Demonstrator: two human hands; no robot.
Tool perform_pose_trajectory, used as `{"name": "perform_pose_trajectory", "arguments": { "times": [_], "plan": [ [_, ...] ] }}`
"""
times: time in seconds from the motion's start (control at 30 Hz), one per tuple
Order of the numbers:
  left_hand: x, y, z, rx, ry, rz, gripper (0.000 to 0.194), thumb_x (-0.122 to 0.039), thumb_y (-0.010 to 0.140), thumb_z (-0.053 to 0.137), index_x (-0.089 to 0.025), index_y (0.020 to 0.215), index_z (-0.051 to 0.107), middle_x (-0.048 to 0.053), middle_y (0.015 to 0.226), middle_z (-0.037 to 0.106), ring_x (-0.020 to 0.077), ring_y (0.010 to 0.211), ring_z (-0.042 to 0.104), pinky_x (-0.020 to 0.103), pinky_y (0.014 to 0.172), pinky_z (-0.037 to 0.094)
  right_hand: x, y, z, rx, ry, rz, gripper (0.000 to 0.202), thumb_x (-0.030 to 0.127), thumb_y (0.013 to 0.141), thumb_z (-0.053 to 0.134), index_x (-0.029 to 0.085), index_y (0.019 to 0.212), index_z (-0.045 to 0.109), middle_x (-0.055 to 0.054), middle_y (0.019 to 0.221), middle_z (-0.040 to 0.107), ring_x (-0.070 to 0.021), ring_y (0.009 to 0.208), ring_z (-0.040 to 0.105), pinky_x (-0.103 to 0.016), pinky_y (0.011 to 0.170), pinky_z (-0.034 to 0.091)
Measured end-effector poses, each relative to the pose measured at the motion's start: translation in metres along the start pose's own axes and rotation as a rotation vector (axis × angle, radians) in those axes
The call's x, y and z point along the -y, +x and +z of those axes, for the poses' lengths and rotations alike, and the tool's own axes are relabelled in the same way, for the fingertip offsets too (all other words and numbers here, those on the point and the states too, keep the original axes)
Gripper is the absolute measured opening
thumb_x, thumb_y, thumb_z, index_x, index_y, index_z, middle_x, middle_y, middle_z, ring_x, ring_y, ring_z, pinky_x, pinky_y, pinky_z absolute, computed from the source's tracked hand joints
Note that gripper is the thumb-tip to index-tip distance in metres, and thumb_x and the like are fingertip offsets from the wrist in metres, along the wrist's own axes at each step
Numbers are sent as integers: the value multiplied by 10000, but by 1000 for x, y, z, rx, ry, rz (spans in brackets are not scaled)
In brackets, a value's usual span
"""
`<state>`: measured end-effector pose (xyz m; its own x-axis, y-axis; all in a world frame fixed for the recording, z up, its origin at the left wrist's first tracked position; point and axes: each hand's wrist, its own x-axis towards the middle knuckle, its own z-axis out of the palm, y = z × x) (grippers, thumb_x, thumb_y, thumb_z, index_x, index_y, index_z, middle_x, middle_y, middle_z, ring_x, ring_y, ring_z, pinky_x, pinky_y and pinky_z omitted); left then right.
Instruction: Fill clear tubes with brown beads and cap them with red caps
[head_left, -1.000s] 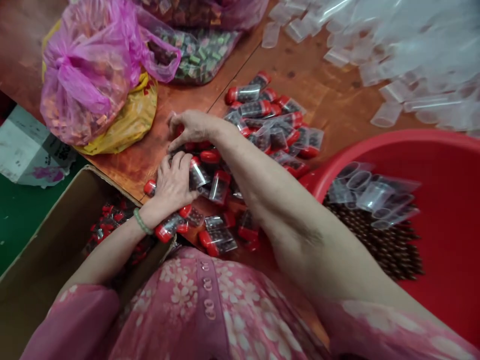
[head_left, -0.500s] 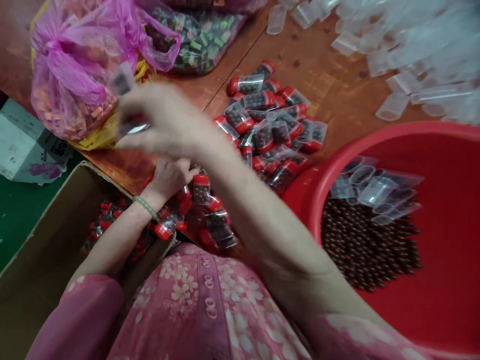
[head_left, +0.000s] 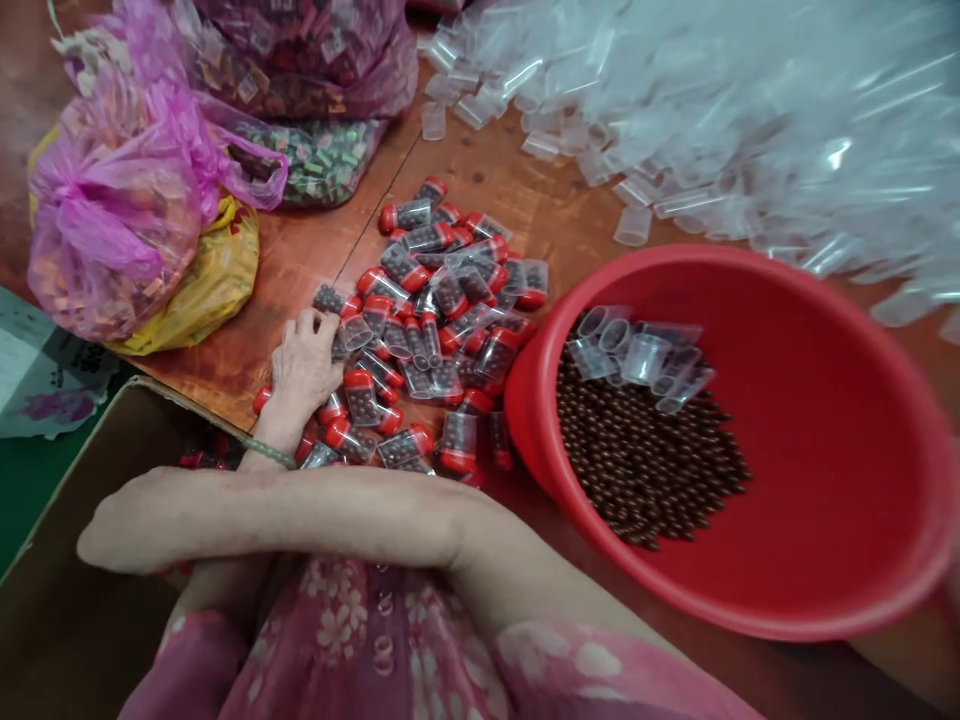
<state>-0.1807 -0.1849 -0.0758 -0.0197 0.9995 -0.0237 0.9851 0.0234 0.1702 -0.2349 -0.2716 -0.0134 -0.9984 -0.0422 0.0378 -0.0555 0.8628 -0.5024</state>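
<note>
My left hand point(head_left: 304, 365), a beaded bracelet point(head_left: 271, 452) on its wrist, rests at the left edge of a heap of small clear tubes with red caps point(head_left: 450, 290), filled with dark balls. Its fingers are slightly apart and bent against the nearest tubes; none is plainly gripped. Crossing over my left forearm, my right hand point(head_left: 127, 525) hangs above the cardboard box point(head_left: 67, 500). The back of that hand faces me, so its fingers, and anything in them, are hidden. Red-capped tubes point(head_left: 210, 455) show inside the box, partly covered by my arms.
On the right stands a large red basin point(head_left: 840, 450) holding dark brown balls point(head_left: 645, 460) and several empty clear tubes point(head_left: 645, 355). A big mound of empty tubes point(head_left: 712, 120) covers the back right. Pink and yellow bags point(head_left: 112, 220) of small wrapped pieces sit at the back left.
My right hand has swung from above the table down over the box. My left hand has moved to the heap's left edge. The view has shifted, showing more of the basin.
</note>
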Motion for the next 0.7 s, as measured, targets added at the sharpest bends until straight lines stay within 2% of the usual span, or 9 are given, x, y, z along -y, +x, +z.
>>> {"name": "perform_pose_trajectory", "arguments": {
  "times": [0.07,0.13,0.23,0.27,0.33,0.4,0.47,0.6,0.7],
  "plan": [
    [0,-1,1,-8,-1,-11,478,-297,862,535,-221,1332,491,133,1260,518,314,1072,499,416,762,534,13,6,-3,130,32,-181,323,133,613,578,411,461,642,245,691,725,-66,623,686,-152,428,326],
    [1,-1,2,-25,-14,-11,624,-261,841,544,-183,1437,375,148,1301,508,317,1086,490,423,805,527,25,2,-10,142,4,-281,349,129,620,580,455,529,666,251,791,741,-79,751,713,-170,458,380],
    [2,1,2,-59,-32,34,800,-220,815,548,-174,1530,192,167,1426,421,320,1125,469,447,897,491,27,-34,-28,-158,-153,-285,323,291,808,552,579,871,683,241,1134,697,-53,998,671,-200,656,508],
    [3,2,1,-57,-29,62,802,-211,813,546,-200,1534,195,163,1468,378,324,1139,461,455,911,481,22,-54,-33,-255,-178,-254,289,333,859,524,545,972,684,188,1175,692,-60,1019,663,-202,717,526],
    [5,5,0,-33,-16,116,747,-198,818,533,-254,1515,270,143,1507,337,333,1150,450,463,901,478,8,-104,-38,-417,-152,-185,302,351,920,497,344,1166,674,19,1274,655,-112,1123,617,-227,882,528],
    [7,8,0,-6,-13,153,674,-189,832,513,-265,1481,349,129,1500,359,338,1140,448,458,874,486,-6,-163,-30,-500,-66,3,403,464,915,530,203,1197,653,-96,1274,637,-184,1159,592,-298,987,502],
    [7,9,1,-6,-15,163,626,-173,843,493,-232,1457,391,134,1465,406,338,1132,446,457,872,487,-11,-223,-12,-521,-14,304,573,568,871,568,177,1290,568,-153,1295,601,-254,1233,543,-404,1020,492],
    [4,9,3,-12,-12,135,602,-156,854,460,-174,1451,384,162,1307,527,333,1102,466,457,867,493,5,-315,33,-568,-101,737,854,537,808,663,384,1517,212,-142,1410,461,-333,1313,472,-549,1040,466],
    [2,6,2,-17,-10,103,606,-174,851,469,-185,1450,381,154,1268,546,331,1080,487,438,829,510,15,-342,64,-523,-95,926,989,505,796,682,389,1546,48,-147,1565,213,-384,1431,304,-608,1072,423]
  ]
}}
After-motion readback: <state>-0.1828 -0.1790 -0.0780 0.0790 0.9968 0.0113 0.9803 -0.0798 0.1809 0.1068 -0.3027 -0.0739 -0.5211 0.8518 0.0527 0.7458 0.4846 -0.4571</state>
